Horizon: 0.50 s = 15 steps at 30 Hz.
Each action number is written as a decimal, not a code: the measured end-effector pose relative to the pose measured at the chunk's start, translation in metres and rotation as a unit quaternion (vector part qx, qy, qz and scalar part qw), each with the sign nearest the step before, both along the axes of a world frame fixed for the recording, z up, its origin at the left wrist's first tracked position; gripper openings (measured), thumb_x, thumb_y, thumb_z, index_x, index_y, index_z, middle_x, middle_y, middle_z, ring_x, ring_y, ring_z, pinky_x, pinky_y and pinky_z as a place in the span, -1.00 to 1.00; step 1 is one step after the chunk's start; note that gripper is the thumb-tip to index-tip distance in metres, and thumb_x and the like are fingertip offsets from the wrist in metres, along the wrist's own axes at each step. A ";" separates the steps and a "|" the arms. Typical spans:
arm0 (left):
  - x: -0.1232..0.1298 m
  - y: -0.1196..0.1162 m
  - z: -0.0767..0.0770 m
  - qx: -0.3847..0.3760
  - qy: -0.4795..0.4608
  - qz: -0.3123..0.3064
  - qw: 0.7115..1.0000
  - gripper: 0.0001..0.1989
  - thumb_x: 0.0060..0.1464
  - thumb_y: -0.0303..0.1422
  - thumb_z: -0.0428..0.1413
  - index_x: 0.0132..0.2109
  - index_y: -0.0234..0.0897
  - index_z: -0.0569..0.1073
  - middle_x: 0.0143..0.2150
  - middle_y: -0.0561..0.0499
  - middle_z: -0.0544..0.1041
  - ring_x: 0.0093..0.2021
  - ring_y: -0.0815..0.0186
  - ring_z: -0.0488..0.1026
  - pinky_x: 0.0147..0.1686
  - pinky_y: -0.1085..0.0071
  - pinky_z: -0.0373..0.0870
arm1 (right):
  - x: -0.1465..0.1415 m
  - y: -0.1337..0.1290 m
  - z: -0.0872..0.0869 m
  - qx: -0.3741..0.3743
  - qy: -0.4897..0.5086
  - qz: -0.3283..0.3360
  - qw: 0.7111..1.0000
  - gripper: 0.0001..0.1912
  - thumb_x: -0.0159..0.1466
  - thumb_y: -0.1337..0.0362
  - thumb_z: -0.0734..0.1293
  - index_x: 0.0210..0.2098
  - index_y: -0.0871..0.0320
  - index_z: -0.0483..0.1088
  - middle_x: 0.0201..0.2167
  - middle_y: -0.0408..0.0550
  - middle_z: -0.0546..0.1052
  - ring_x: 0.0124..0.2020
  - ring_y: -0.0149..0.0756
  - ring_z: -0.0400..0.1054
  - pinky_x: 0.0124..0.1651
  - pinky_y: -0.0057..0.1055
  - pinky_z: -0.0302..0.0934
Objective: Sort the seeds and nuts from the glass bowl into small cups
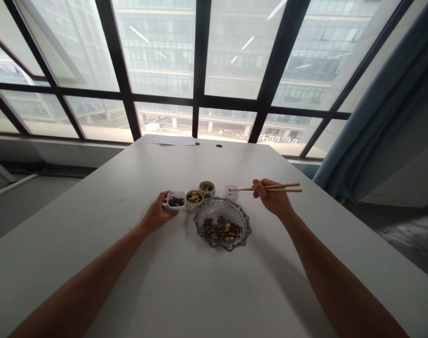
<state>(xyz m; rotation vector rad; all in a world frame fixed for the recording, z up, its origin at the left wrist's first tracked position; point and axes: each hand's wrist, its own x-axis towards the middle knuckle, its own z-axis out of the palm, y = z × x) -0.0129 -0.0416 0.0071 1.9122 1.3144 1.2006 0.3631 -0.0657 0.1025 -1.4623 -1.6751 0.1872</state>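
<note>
My left hand (159, 214) has its thumb and fingers around a small white square container (176, 207) with dark seeds in it. Chopsticks (280, 188) are gripped in my right hand (270, 195), their tips over a small white container (231, 193) with a few dark bits. Between the hands stand two small round cups, one (194, 200) holding pale nuts and the other (207, 189), with a dark mark on its side, holding similar contents. Nearest to me is a scalloped glass bowl (222, 223) with striped seeds and several pale nuts.
All of this stands on a white table (199, 291). White papers (167, 140) lie at its far left edge, with two dark round spots beside them. Beyond are black-framed windows, and a blue curtain (372, 98) hangs at the right.
</note>
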 end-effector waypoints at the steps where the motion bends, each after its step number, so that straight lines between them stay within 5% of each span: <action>1: 0.000 -0.001 0.000 -0.001 0.000 0.001 1.000 -0.41 -0.12 -0.25 0.26 0.08 -0.25 0.31 -0.11 -0.11 0.59 -0.11 0.18 0.54 -0.24 0.33 0.49 | 0.000 0.000 0.001 0.001 -0.002 0.001 1.000 -0.41 0.29 -0.20 0.21 -0.59 0.15 0.41 -0.64 -0.01 0.54 -0.60 -0.29 0.39 -0.47 -0.39 0.25; 9: -0.001 -0.005 0.002 0.005 0.012 -0.003 1.000 -0.40 -0.09 -0.21 0.26 0.09 -0.27 0.30 -0.11 -0.11 0.59 -0.10 0.17 0.55 -0.21 0.31 0.49 | -0.008 -0.004 0.002 -0.009 -0.014 0.025 1.000 -0.37 0.28 -0.24 0.19 -0.61 0.15 0.39 -0.68 -0.04 0.49 -0.66 -0.34 0.31 -0.61 -0.44 0.11; 15: -0.001 -0.004 0.002 0.008 0.017 -0.003 1.000 -0.42 -0.10 -0.23 0.26 0.08 -0.24 0.31 -0.11 -0.10 0.59 -0.11 0.18 0.55 -0.20 0.29 0.49 | -0.004 -0.003 0.001 -0.019 -0.005 0.023 1.000 -0.38 0.26 -0.25 0.22 -0.59 0.15 0.41 -0.64 -0.01 0.54 -0.63 -0.31 0.37 -0.56 -0.42 0.20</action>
